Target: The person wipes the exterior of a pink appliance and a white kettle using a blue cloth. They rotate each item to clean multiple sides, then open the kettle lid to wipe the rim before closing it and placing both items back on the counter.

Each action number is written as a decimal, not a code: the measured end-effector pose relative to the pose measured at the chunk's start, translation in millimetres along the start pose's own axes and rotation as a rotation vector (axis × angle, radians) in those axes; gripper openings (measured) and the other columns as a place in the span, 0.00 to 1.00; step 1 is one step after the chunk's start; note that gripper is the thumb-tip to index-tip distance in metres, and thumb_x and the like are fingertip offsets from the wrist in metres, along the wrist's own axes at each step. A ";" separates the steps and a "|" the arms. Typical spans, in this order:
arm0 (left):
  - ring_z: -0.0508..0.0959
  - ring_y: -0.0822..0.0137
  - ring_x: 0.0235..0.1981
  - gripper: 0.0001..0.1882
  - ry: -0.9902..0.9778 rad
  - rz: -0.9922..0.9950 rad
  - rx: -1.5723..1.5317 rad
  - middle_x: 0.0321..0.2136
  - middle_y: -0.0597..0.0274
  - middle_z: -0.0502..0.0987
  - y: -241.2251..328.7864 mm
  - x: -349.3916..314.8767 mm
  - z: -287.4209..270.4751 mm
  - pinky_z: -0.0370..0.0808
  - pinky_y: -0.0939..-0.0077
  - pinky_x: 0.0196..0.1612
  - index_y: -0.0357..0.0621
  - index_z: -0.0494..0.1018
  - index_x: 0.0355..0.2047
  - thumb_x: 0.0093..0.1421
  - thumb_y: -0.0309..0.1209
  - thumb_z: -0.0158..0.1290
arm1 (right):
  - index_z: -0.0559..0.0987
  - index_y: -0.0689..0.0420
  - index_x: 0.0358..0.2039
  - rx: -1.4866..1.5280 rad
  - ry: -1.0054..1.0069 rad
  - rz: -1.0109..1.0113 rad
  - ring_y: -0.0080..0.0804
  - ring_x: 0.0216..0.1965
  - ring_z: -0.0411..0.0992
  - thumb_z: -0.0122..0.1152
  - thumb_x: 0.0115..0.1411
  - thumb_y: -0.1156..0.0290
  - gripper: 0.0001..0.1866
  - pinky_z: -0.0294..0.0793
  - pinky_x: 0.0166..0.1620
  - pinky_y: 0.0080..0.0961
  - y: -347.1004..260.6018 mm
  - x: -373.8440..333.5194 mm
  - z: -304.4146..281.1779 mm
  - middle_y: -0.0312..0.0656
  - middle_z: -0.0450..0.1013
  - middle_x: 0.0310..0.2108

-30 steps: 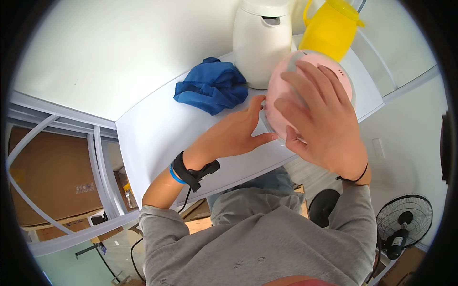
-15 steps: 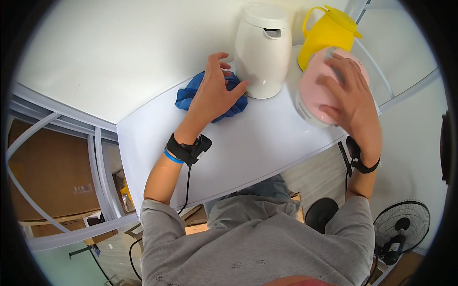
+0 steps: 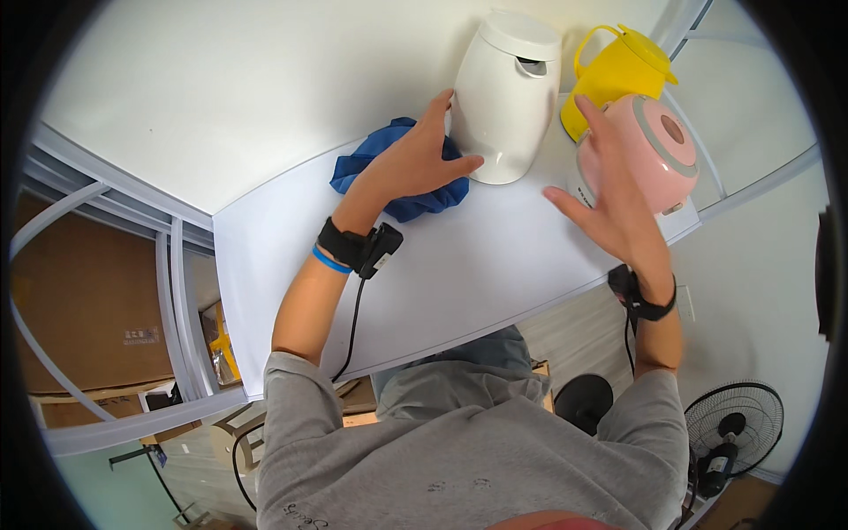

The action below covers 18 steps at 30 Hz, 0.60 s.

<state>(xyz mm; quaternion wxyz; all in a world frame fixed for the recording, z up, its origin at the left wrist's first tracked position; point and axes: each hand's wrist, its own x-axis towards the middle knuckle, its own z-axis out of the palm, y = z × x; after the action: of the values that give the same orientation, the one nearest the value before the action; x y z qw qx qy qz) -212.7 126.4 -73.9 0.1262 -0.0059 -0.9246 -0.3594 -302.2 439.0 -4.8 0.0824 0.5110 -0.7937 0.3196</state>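
Observation:
A tall white electric kettle (image 3: 503, 115) with a dark spout opening stands near the back of the white table. My left hand (image 3: 411, 163) is spread open at its left side, above a crumpled blue cloth (image 3: 439, 199). Whether those fingertips touch the kettle, I cannot tell. To the kettle's right, my right hand (image 3: 614, 199) is open with thumb and fingers apart, holding nothing. Behind that hand sits a small pink rice cooker (image 3: 649, 146) with a grey band across its lid, partly covered by my fingers. A yellow jug (image 3: 623, 71) with a handle stands behind the cooker.
The curved white tabletop (image 3: 486, 256) meets the wall at the back. At the left is a pale metal frame with a cardboard box (image 3: 93, 309) behind it. A black fan (image 3: 733, 428) stands at the lower right. A black cable (image 3: 355, 327) hangs from my left wrist.
My right hand has come off the pink rice cooker and moved left toward the kettle. My left hand has shifted right, closer to the kettle's side. The view has shifted slightly.

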 end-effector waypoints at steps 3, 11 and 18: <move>0.73 0.36 0.75 0.63 -0.041 -0.011 -0.028 0.82 0.35 0.58 3.1 9.1 -0.2 0.79 0.51 0.71 0.42 0.40 0.87 0.70 0.52 0.71 | 0.42 0.55 0.88 0.162 0.007 0.080 0.58 0.85 0.54 0.83 0.65 0.67 0.66 0.61 0.82 0.56 26.3 21.5 42.1 0.56 0.49 0.86; 0.77 0.42 0.73 0.68 -0.195 -0.027 0.016 0.83 0.32 0.55 6.9 -12.9 -26.8 0.80 0.56 0.71 0.40 0.35 0.87 0.68 0.52 0.72 | 0.37 0.57 0.87 0.267 0.049 0.169 0.64 0.81 0.58 0.88 0.61 0.61 0.73 0.69 0.77 0.61 60.9 59.9 79.1 0.57 0.51 0.83; 0.81 0.42 0.69 0.70 -0.293 -0.147 0.108 0.82 0.31 0.59 23.2 -53.5 -71.9 0.83 0.57 0.67 0.39 0.35 0.87 0.66 0.54 0.73 | 0.43 0.53 0.87 0.384 -0.046 0.180 0.57 0.80 0.60 0.90 0.57 0.66 0.71 0.77 0.75 0.55 20.1 77.1 87.7 0.56 0.51 0.81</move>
<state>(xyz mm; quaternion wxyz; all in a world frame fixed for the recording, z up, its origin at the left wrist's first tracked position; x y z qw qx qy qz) -142.1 100.0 -20.1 -0.0363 0.0163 -0.9491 -0.3126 -338.2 334.2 -46.6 -0.0636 0.4515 -0.7623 0.4594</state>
